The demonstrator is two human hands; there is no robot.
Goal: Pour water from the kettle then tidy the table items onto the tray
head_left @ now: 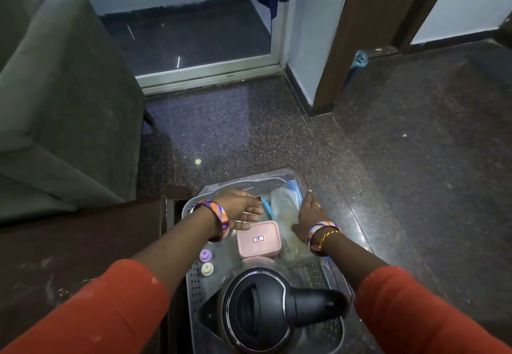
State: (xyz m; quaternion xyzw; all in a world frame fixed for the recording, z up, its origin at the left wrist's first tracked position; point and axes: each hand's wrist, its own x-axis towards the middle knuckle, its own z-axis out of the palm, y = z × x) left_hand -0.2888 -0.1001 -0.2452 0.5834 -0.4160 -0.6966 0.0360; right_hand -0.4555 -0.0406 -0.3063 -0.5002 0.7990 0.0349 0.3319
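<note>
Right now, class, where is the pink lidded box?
In the head view the pink lidded box lies in the grey tray, near its middle, between the two hands, beyond the black kettle and right of two small caps.

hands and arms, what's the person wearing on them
Both arms are in orange-red sleeves pushed up the forearm. The left hand has a wide bangle swirled in orange, purple and white at the wrist and dark nail polish. The right hand has a matching bangle, a thin yellow-orange thread beside it, and a slim ring on one finger.
</note>
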